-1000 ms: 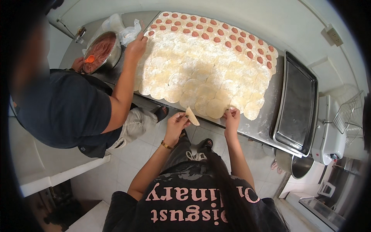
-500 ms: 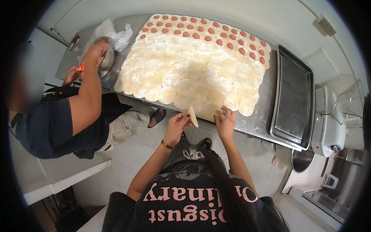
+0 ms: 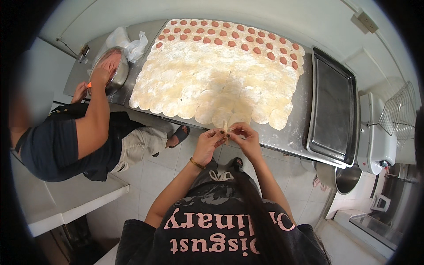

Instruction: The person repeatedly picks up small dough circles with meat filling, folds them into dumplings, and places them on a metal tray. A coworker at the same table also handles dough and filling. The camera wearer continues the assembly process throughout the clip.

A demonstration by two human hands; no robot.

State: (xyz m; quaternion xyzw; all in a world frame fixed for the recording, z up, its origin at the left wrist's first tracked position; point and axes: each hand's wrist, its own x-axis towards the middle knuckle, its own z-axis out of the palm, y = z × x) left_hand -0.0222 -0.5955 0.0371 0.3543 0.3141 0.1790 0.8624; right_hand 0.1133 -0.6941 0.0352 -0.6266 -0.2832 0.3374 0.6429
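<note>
At the near edge of the steel table, my left hand (image 3: pixel 207 145) pinches a few thin round dough wrappers (image 3: pixel 225 127), seen nearly edge-on. My right hand (image 3: pixel 246 140) meets it from the other side, thumb and fingers closed on the wrappers' edge. Just beyond both hands spreads a broad layer of overlapping floured dough rounds (image 3: pixel 185 81). Along its far side, rows of pink filling lumps (image 3: pixel 232 43) sit on the rounds. How many wrappers I hold cannot be made out.
To the left, a co-worker (image 3: pixel 79 132) reaches into a steel bowl (image 3: pixel 118 79) of pink filling, an orange-handled tool in the other hand. A plastic bag (image 3: pixel 128 44) lies behind the bowl. On the right are a black tray (image 3: pixel 333 106), a white machine (image 3: pixel 375 132) and a wire rack (image 3: pixel 397 110).
My right hand has come off the dough layer and moved left to the wrappers in my left hand. The co-worker's hand has shifted within the bowl.
</note>
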